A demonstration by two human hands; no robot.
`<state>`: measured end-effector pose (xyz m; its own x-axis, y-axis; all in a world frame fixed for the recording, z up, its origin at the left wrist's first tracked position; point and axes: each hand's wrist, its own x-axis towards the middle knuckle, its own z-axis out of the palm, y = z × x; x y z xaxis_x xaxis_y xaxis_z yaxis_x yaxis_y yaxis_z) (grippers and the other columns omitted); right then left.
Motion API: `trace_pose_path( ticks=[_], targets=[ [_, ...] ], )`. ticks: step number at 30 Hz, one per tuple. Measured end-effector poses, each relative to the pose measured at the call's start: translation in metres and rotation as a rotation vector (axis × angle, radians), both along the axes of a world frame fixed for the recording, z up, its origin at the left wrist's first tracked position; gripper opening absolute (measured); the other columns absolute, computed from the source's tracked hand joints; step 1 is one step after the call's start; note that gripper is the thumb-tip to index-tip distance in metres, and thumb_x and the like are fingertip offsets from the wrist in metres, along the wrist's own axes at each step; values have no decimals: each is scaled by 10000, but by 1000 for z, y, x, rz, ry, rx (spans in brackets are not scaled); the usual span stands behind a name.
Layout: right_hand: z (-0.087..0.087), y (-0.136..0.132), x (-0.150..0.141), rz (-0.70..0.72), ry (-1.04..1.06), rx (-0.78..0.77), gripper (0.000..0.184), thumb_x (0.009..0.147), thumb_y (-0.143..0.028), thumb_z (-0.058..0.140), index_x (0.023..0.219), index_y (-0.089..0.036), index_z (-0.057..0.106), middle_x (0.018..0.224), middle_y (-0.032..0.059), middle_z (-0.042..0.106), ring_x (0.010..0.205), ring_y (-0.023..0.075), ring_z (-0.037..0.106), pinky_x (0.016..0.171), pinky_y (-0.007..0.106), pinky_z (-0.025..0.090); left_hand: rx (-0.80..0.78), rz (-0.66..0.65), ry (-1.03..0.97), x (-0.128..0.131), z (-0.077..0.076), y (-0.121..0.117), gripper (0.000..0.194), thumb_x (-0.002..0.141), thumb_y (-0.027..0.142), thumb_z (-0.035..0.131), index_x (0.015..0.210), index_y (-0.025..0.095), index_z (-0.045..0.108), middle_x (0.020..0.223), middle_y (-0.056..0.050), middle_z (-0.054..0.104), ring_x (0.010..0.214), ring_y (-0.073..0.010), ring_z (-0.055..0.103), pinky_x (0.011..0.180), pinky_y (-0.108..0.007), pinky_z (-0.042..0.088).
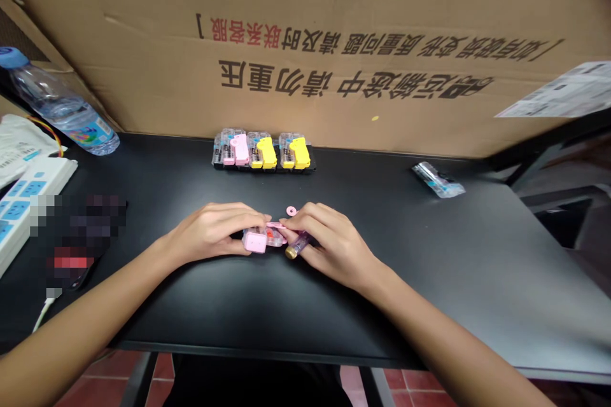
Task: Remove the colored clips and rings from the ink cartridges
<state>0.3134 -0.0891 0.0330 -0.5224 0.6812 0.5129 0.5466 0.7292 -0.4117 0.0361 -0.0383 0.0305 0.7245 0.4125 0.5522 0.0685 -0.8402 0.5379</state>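
While the L hand [217, 232] is closed on one end of the gadget [256, 241], thumb below & fingers over the top, the R hand [334, 238] is curled w/ the tool [298, 247] in its grip, gold end pointing down-left, and its fingertips at the gadget's other end; can't tell how firmly they pinch there. Gadget is pink & clear w/ an orange bit inside, btwn the 2 hands, nr the middle of the black table [229, 305]. Pink disc [291, 210] lies just beyond the R fingertips. Farther back, in a row by the cardboard [167, 89]: pink unit [239, 149], then 2 yellow units [267, 154]. Silver packet [436, 179] is off to the R, well apart. Far L: bottle [71, 108], tilted in view, w/ power strip [52, 168] nearer.
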Motion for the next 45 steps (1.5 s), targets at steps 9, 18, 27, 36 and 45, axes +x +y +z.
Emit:
trace_pose_path(
  ticks=[9, 18, 27, 36, 45],
  targets=[
    [9, 2, 2, -25, 33, 30, 76, 1053, -189, 660, 1015, -210, 722, 898, 84, 761, 757, 205, 703, 693, 358, 557, 105, 59, 25, -4, 5, 0, 290, 1003, 247, 744, 1285, 215, 684, 1370, -142, 766, 1216, -242, 777, 1013, -357, 664],
    [19, 33, 51, -353, 88, 33, 124, 1024, -305, 692, 953, -258, 782, 861, 79, 793, 713, 221, 713, 636, 362, 527, 1, 426, 29, -9, 1, 5, 449, 914, 220, 776, 1342, 210, 641, 1149, -51, 823, 928, -181, 826, 880, -255, 663],
    [-14, 65, 106, -835, -105, -167, 185, 848, -276, 666, 890, -208, 832, 837, 87, 836, 762, 291, 765, 654, 359, 490, -426, 438, 71, -8, -8, 11, 783, 938, 384, 766, 1626, 303, 401, 1356, -94, 755, 1080, -271, 824, 1018, -430, 671],
    [0, 59, 91, -803, 48, 17, 159, 847, -229, 640, 897, -212, 790, 902, 95, 836, 765, 265, 751, 752, 377, 576, -175, 484, 270, -10, 0, 13, 613, 961, 420, 725, 1507, 255, 501, 1525, -120, 630, 1375, -322, 664, 1168, -508, 552],
    [-3, 57, 85, -737, 31, 10, 191, 807, -210, 609, 878, -225, 786, 874, 87, 811, 779, 275, 752, 699, 378, 548, 69, 374, 264, -11, 4, 14, 220, 1032, 380, 666, 1205, 248, 698, 1311, -87, 698, 1214, -262, 678, 1083, -459, 524]
  ],
)
